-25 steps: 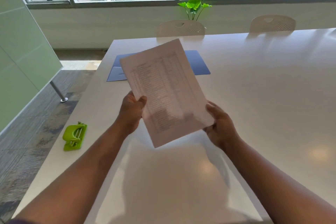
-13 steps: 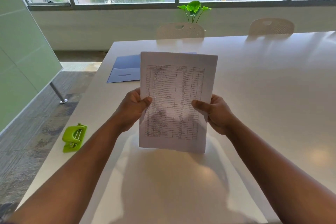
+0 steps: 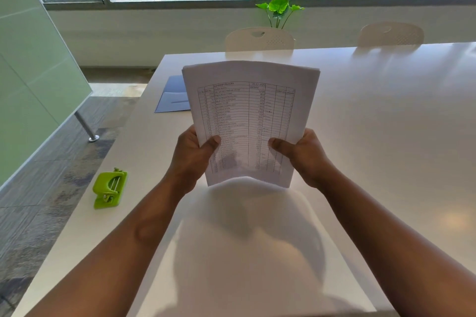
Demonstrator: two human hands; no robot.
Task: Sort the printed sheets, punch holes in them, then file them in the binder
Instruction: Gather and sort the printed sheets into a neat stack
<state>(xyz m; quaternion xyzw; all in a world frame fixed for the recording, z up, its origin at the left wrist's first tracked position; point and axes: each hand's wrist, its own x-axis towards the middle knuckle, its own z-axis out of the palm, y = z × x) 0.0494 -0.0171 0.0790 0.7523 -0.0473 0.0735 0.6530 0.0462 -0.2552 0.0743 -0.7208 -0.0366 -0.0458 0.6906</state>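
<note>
Head view: sheets (image 3: 247, 116) are held upright, pinched low by left hand (image 3: 192, 157) and right hand (image 3: 305, 156); punch (image 3: 109, 189) lies left of the sheets, nearer the left hand.

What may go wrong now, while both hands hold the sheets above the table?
1. The sheets are gripped only near their bottom corners by the left hand and right hand; they already bow, so some may slip or fan out.
2. The punch lies close to the table edge; a careless reach might knock it off.
</note>
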